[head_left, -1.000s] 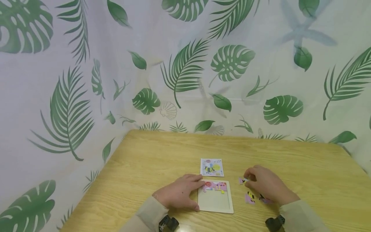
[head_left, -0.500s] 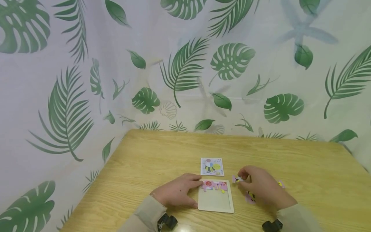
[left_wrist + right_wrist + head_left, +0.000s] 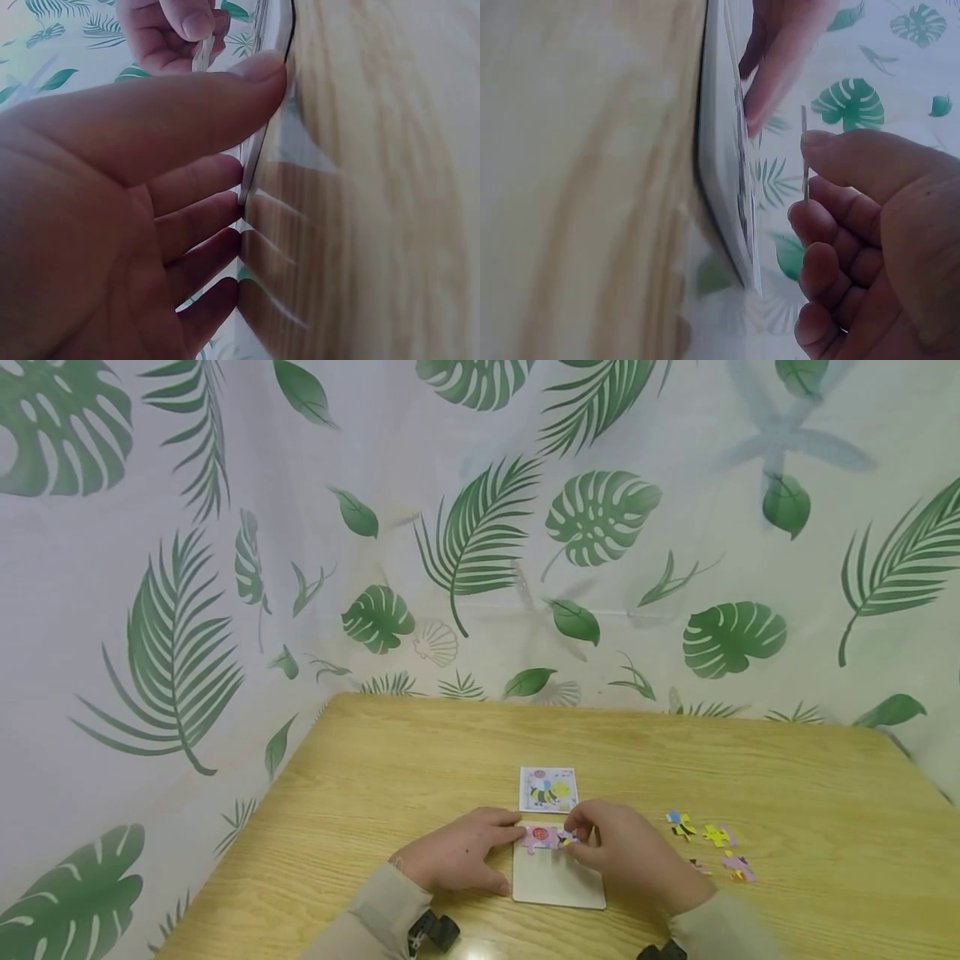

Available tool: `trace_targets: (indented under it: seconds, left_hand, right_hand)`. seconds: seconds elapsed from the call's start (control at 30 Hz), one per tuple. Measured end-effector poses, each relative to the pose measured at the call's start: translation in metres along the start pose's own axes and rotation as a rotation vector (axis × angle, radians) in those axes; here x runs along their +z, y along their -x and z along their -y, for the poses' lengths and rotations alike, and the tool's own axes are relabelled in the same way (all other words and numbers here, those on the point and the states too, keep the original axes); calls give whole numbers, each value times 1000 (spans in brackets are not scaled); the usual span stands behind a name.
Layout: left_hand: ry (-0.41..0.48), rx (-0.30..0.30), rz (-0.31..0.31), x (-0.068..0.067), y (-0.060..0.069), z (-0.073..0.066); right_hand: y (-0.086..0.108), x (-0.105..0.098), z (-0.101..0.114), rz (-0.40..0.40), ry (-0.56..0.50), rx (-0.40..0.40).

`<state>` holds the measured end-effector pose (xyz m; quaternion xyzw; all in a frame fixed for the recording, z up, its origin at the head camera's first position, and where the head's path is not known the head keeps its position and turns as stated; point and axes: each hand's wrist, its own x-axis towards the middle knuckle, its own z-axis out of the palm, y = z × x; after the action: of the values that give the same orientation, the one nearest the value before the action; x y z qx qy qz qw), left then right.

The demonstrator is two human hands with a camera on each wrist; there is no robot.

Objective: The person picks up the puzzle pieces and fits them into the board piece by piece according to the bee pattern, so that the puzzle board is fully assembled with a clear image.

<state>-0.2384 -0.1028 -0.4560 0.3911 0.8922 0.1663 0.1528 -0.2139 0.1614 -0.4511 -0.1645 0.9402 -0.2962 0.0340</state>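
Observation:
My left hand (image 3: 463,852) rests along the left edge of a shallow tray (image 3: 558,889), thumb and fingers spread against its rim; in the left wrist view the thumb touches the tray edge. Pink pieces (image 3: 538,837) lie at the tray's top left. Over the tray's upper right, my right hand (image 3: 630,852) pinches a puzzle piece (image 3: 567,838) between thumb and index finger. The right wrist view shows that thin piece (image 3: 805,154) edge-on, held apart from the tray (image 3: 724,150), the other fingers curled. A bee picture card (image 3: 548,790) lies just behind the tray.
Several loose pieces lie right of the right hand, among them a blue and yellow one (image 3: 681,824), a yellow one (image 3: 718,836) and a pink one (image 3: 739,867). A leaf-patterned curtain (image 3: 480,568) hangs behind the wooden table (image 3: 390,760).
My right hand has moved left with the pinched piece, from beside the tray to over its upper right, uncovering loose pieces on the table. The left hand has stayed at the tray's edge.

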Motion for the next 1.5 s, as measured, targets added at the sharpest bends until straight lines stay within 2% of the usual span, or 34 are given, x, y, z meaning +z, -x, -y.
trace_targets:
  seconds: [0.17,0.3,0.43,0.57,0.93,1.23,1.5]
  left_hand:
    - [-4,11,2,1,1,1]
    - [8,13,-1,2,2,1]
    - [22,15,-10,2,4,2]
    - [7,17,-23,0,6,3]
    - [-2,24,-17,-4,11,2]
    - [-87,130,-10,-6,11,0]
    - [-104,118,1,-6,9,-2]
  right_hand:
    - [-4,14,11,26,-12,-72]
    - [-8,26,16,41,-6,-69]
    - [-9,35,17,26,19,-77]
    - [-11,40,17,-16,38,-124]
    - [-10,41,14,5,24,-118]
    - [-7,37,8,-1,1,-118]
    - [-7,36,8,15,-9,-125]
